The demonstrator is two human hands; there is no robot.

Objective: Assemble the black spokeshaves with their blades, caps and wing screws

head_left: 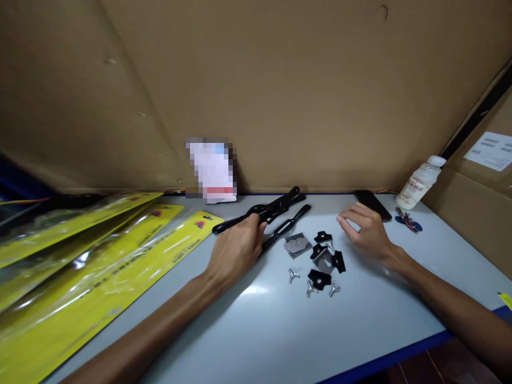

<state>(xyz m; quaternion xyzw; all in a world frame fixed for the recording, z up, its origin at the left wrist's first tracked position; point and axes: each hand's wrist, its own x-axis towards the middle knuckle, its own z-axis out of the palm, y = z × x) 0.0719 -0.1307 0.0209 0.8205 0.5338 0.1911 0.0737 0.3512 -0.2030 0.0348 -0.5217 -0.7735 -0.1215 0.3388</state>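
Note:
My left hand [240, 240] is closed around a black two-handled spokeshave body at the small pile. Other black spokeshave bodies [294, 200] lie beside and just beyond it, one slanting past my knuckles. My right hand [367, 229] is at the right of the loose parts, fingers curved and apart from the thumb, with nothing visible between them. Between my hands are flat grey blades [297, 244], black cap plates [319, 279] with a hole in each, and several silver wing screws [293, 275]. Part of the pile is hidden behind my left hand.
Yellow cards in clear plastic packaging [168, 256] fan across the left side. A blurred card [214, 170] leans against the cardboard wall [280, 96]. At the back right are a dark phone [374, 205], a white bottle [420, 184] and keys [408, 220].

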